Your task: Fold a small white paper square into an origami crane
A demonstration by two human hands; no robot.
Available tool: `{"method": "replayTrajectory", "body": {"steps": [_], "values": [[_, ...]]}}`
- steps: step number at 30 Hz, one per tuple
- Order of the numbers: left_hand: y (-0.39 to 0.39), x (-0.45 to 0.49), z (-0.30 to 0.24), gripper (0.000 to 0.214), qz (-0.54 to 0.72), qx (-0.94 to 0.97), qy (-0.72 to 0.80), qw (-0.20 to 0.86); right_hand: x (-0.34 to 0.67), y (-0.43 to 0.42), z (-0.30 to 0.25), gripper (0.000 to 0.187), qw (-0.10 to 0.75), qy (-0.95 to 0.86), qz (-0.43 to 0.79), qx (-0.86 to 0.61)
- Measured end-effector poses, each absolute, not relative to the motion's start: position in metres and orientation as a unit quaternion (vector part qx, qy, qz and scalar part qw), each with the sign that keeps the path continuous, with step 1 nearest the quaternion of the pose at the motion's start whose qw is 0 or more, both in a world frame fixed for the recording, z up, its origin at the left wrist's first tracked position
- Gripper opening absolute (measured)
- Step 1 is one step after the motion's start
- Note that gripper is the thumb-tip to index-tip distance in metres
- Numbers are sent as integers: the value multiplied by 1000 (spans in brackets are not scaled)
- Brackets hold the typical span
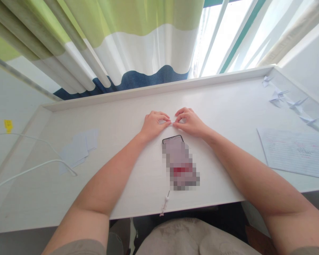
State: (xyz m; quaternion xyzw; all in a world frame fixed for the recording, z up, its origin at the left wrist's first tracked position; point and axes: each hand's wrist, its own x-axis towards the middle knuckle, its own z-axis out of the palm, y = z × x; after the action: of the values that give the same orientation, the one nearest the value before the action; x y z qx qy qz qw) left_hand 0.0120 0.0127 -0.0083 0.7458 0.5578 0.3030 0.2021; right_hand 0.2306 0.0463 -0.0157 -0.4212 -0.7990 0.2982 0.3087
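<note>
My left hand (pixel 155 125) and my right hand (pixel 188 122) rest on the white desk (pixel 223 106), their fingertips meeting at the middle. Between them is a tiny pale paper piece (pixel 172 124), pinched and mostly hidden by my fingers. A smartphone (pixel 179 163) lies just below my hands, its screen blurred out. To the left lies a loose stack of pale blue paper squares (pixel 78 150). Several folded paper cranes (pixel 279 97) stand at the far right, above a lined sheet of paper (pixel 295 154).
A white cable (pixel 34 170) runs across the desk's left end, and a small yellow tag (pixel 8 125) lies beyond it. A small white cord charm (pixel 164 202) hangs at the near edge. A raised lip edges the desk's far side, below a green, white and blue curtain (pixel 146 46).
</note>
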Motion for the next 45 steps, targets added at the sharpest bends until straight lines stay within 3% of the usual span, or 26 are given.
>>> {"method": "replayTrajectory", "body": {"steps": [15, 45], "values": [[9, 14, -2, 6, 279, 752, 564, 197, 230, 47, -13, 5, 308, -784, 317, -435], [6, 19, -2, 13, 300, 736, 579, 181, 237, 46, -22, 20, 282, -861, 222, -359]]}}
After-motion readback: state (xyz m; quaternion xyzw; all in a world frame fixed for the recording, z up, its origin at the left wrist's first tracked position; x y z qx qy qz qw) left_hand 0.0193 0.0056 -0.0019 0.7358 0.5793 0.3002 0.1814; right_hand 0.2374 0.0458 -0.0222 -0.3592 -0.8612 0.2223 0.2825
